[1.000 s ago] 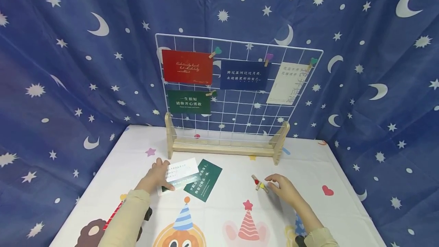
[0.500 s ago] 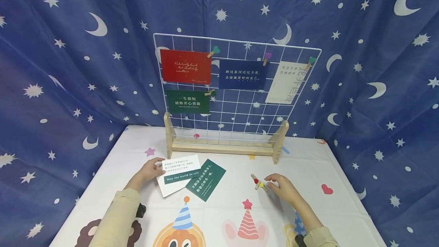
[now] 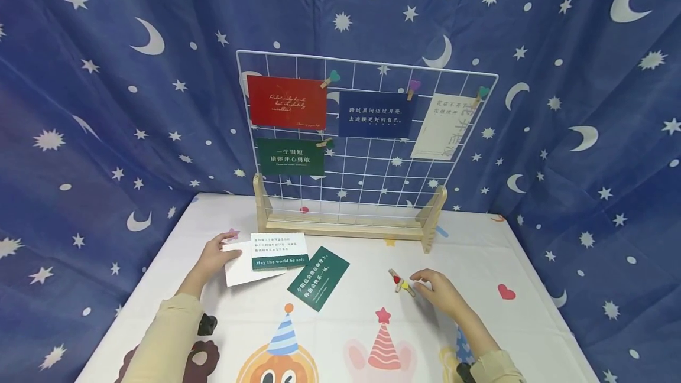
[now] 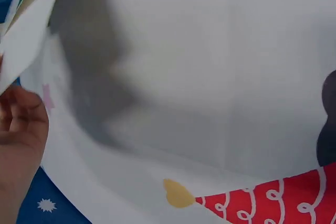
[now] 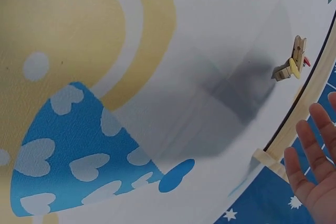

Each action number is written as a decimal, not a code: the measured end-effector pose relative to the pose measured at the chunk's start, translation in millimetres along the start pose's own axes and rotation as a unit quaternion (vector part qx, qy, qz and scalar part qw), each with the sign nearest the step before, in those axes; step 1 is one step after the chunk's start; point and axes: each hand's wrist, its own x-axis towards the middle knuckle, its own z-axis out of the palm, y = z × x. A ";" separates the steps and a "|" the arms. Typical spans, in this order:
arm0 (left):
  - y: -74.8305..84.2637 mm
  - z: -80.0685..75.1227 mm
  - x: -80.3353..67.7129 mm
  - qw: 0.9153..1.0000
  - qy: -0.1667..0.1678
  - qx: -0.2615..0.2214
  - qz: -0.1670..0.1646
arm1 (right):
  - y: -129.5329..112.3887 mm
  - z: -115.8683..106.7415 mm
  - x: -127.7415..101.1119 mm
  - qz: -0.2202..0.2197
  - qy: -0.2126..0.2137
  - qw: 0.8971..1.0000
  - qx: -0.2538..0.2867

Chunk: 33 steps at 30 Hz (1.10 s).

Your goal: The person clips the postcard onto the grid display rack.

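My left hand pinches a white postcard by its left edge, the card raised at a tilt in the left wrist view. Lying over it is a white postcard with a green band reading "May the world be soft". A dark green postcard lies on the cloth just to the right. My right hand, its fingers loosely bent and holding nothing, hovers beside small wooden clothespins, one with a red heart and one with a yellow heart.
Behind stands a white wire grid on a wooden base. Clipped to it are a red card, a blue card, a cream card and a green card. A starry blue curtain surrounds the table.
My left hand has moved left and away from me, drawing the white postcard and the green-banded one with it. The dark green postcard is now more uncovered. My right hand stays in place.
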 end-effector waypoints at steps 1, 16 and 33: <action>2.0 -2.9 -0.8 1.000 0.021 -0.002 -0.007 | 0.1 0.1 -0.3 -0.001 0.001 1.000 0.000; 37.7 -19.9 -28.9 0.974 0.212 -0.021 0.082 | 1.8 0.3 -2.9 -0.002 0.001 1.000 0.002; 23.7 1.2 -59.2 0.952 0.233 0.006 0.200 | 1.1 6.0 -3.1 0.001 -0.001 1.000 0.000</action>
